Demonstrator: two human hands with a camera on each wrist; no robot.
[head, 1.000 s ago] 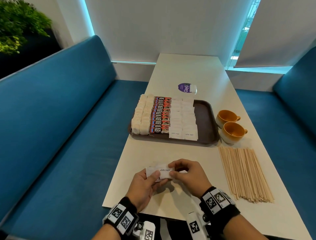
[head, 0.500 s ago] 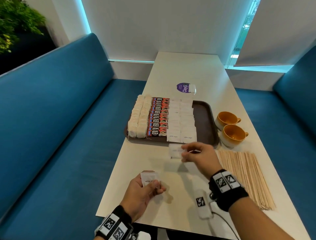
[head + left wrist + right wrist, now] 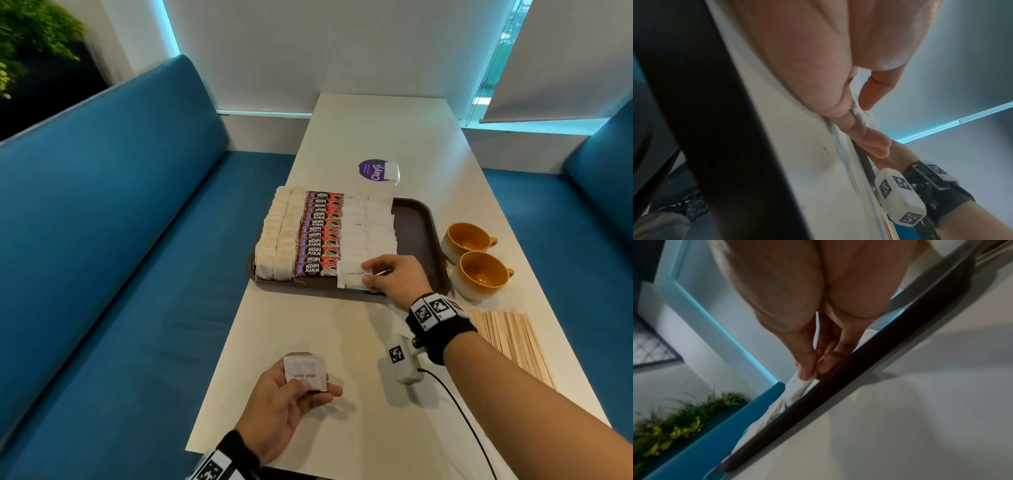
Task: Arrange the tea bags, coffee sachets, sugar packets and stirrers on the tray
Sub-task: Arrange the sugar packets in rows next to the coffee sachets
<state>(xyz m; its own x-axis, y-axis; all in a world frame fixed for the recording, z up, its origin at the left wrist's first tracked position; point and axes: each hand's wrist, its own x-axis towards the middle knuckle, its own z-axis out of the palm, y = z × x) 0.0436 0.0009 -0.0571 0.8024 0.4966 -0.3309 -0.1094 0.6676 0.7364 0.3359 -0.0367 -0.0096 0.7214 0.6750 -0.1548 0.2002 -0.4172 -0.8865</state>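
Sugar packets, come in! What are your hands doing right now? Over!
Right hand pinches a sugar packet at the tray front edge. Left hand holds more packets. Stirrers not yet on tray. Nothing blocking.

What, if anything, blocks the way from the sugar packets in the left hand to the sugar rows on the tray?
Only the right hand, which is at the near end of the sugar rows placing a packet. Otherwise bare table lies between the left hand with its packets and the tray.
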